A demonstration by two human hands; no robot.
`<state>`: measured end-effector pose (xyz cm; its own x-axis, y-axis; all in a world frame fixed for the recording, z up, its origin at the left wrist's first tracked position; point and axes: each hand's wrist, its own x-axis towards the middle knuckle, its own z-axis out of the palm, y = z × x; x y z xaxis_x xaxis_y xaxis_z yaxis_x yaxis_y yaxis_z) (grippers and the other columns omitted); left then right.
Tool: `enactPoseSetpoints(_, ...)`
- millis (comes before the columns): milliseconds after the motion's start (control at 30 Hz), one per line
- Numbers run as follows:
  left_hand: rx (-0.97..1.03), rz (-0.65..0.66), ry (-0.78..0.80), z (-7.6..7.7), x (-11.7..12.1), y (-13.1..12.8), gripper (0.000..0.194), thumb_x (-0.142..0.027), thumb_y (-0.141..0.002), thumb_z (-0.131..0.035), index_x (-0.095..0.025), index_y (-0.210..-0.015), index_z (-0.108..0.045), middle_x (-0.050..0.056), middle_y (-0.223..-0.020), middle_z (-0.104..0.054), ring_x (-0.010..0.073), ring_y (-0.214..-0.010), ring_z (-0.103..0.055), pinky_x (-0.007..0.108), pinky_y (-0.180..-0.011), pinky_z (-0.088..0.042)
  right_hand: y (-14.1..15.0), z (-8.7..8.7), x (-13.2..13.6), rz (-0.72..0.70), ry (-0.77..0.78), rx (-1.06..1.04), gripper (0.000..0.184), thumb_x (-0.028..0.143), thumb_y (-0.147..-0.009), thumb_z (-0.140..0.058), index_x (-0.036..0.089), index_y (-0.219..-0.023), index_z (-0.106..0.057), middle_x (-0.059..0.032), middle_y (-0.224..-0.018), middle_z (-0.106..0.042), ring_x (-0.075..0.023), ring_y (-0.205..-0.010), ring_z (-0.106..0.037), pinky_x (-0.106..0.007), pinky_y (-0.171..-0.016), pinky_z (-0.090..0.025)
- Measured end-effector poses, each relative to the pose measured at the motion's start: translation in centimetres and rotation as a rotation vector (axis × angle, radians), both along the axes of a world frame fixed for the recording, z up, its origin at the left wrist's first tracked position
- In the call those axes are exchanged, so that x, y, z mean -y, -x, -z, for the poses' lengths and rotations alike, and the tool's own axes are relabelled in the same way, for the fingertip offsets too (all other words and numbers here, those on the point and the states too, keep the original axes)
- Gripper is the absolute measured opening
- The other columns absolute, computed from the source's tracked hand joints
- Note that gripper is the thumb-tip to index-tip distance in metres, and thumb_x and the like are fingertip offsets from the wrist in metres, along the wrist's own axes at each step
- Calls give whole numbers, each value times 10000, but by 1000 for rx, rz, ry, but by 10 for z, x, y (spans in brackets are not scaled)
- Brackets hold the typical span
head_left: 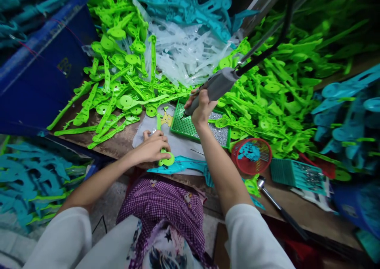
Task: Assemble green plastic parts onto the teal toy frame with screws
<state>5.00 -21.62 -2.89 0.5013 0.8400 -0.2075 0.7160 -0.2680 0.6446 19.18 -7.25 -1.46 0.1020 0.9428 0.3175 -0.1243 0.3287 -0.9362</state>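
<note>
My right hand point(201, 107) is closed round a grey electric screwdriver point(216, 88) that hangs on a black cable from above. Its tip rests on a green perforated tray point(179, 123) holding several small screws. My left hand point(152, 147) presses down on a green plastic part point(166, 158) lying on a grey mat point(181, 145) at the table's near edge, fingers curled over it. A teal plastic part point(181, 166) lies just below that hand.
Large heaps of green plastic parts point(118, 75) cover the table, with clear parts point(181, 51) and teal parts point(190, 4) behind. A red round basket point(251, 156) sits right of the tray, beside a second teal tray point(297, 176). A blue crate point(38, 63) stands at left.
</note>
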Motion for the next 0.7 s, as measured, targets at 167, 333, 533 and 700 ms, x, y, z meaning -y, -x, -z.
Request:
enactPoseSetpoints(167, -9, -28, 12, -1, 1, -2, 179, -383, -828, -676, -294, -959, -760, 67, -1009, -660, 317, -1150, -413, 482, -941, -228, -7, -26, 9, 58, -13, -16, 485, 713, -737, -476, 232, -724, -536, 91, -457, -412, -81, -344, -454, -231, -364, -382)
enactPoseSetpoints(333, -5, -36, 67, -1, -5, -5, 139, -366, -775, -734, -289, -885, -772, 67, -978, -649, 320, -1118, -412, 477, -921, -222, -21, -65, 70, -34, -44, -159, 497, 747, -695, -502, 251, -686, -531, 89, -385, -404, -104, -291, -415, -237, -293, -324)
enactPoseSetpoints(533, -33, -43, 80, 5, -10, -6, 158, -371, -736, -739, -261, -847, -760, 60, -946, -635, 324, -1116, -396, 460, -913, -245, -15, -43, 151, -407, 9, -120, 533, 777, -671, -548, 259, -786, -604, 64, -429, -486, -136, -339, -486, -269, -333, -398)
enactPoseSetpoints(700, -77, -63, 74, 5, -12, -7, 176, -371, -702, -735, -198, -732, -723, 82, -877, -625, 348, -1063, -418, 454, -866, -308, 1, -13, 158, -539, 125, -17, 667, 848, -624, -496, 236, -850, -638, 36, -480, -530, -142, -401, -513, -307, -412, -456)
